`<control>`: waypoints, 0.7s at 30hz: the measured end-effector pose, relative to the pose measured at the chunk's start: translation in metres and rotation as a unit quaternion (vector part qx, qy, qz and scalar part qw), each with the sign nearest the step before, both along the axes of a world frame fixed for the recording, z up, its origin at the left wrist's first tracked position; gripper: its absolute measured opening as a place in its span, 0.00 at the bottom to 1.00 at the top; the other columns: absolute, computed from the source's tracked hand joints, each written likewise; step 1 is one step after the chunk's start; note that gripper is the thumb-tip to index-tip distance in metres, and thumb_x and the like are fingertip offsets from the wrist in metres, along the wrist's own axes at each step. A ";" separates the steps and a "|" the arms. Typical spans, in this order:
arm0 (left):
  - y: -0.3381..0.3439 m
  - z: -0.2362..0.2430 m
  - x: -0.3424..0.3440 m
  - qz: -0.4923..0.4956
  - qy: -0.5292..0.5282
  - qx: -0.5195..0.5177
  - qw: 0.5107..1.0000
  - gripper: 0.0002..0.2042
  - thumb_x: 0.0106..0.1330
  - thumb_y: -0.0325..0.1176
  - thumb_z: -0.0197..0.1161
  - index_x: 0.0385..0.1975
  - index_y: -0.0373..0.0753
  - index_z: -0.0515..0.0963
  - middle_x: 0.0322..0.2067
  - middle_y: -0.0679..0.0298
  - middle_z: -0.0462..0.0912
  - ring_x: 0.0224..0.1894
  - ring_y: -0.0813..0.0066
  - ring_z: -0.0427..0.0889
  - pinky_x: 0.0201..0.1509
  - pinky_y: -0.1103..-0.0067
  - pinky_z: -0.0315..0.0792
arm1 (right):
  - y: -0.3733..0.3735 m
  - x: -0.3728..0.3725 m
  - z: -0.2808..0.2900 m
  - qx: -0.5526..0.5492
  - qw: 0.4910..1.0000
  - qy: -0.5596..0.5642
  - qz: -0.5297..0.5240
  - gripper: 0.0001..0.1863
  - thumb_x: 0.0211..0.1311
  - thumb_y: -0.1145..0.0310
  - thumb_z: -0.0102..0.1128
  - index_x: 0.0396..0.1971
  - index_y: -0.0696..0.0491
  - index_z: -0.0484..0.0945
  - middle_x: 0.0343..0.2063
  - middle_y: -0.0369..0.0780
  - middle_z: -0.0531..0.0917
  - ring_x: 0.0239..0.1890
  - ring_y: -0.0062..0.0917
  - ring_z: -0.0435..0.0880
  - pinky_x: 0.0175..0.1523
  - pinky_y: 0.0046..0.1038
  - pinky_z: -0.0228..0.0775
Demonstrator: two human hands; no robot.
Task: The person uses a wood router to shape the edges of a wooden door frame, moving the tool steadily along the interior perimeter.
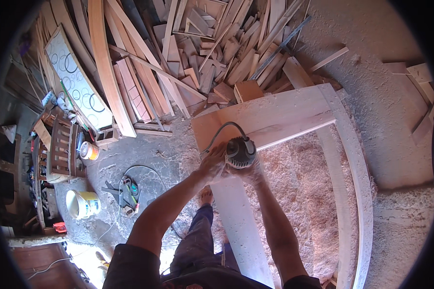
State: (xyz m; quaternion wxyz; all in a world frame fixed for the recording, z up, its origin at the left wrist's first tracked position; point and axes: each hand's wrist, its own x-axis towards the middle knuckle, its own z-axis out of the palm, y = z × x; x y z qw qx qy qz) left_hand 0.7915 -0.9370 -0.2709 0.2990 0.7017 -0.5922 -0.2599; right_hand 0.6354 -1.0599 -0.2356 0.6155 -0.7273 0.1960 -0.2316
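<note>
A corded router (240, 152), its round dark motor housing seen from above, stands on the corner of a pale wooden frame (284, 113). My right hand (250, 174) is closed round its near right side. Against its left side is my left hand (214, 163), fingers bent and dusted white; the tool's base is hidden beneath both hands. A dark cable (229, 124) loops from the housing over the board and past my left wrist. The frame has a straight left rail (241, 226) and a curved right rail (354, 159).
Pinkish wood shavings (294, 188) cover the ground inside the frame. Beyond it lies a heap of offcuts (217, 62), with long planks (101, 58) at the left. A bucket (83, 204), a second power tool (128, 192) and a cord (152, 168) lie on the floor left of my legs.
</note>
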 end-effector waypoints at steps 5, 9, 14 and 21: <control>0.017 -0.010 0.013 0.061 0.334 -0.059 0.939 0.48 0.59 0.46 0.76 0.77 0.37 0.59 0.75 0.48 0.63 0.80 0.53 0.59 0.83 0.60 0.57 | 0.009 0.016 0.009 -0.059 0.998 0.006 0.000 0.44 0.43 0.62 0.87 0.60 0.58 0.70 0.52 0.45 0.85 0.53 0.34 0.87 0.57 0.34 0.81; 0.001 0.031 0.012 -0.060 -0.222 0.032 0.973 0.53 0.55 0.51 0.78 0.79 0.40 0.55 0.78 0.47 0.58 0.82 0.49 0.55 0.84 0.59 0.54 | 0.010 0.013 0.003 -0.083 0.995 -0.006 -0.054 0.45 0.43 0.61 0.88 0.59 0.58 0.70 0.50 0.46 0.86 0.50 0.37 0.89 0.54 0.35 0.82; 0.003 0.009 0.043 -0.111 -0.269 0.042 0.956 0.51 0.57 0.52 0.75 0.80 0.49 0.56 0.80 0.53 0.56 0.83 0.52 0.53 0.85 0.62 0.52 | 0.034 0.028 0.018 -0.081 0.987 -0.043 -0.134 0.44 0.43 0.59 0.88 0.57 0.55 0.68 0.50 0.47 0.86 0.48 0.39 0.89 0.52 0.38 0.83; -0.034 0.017 0.050 -0.211 -0.319 0.093 0.919 0.48 0.60 0.58 0.70 0.81 0.54 0.55 0.82 0.60 0.51 0.84 0.57 0.49 0.86 0.58 0.48 | 0.027 0.024 -0.009 -0.069 0.973 -0.024 -0.217 0.48 0.42 0.58 0.89 0.60 0.53 0.66 0.49 0.46 0.86 0.49 0.37 0.89 0.53 0.40 0.82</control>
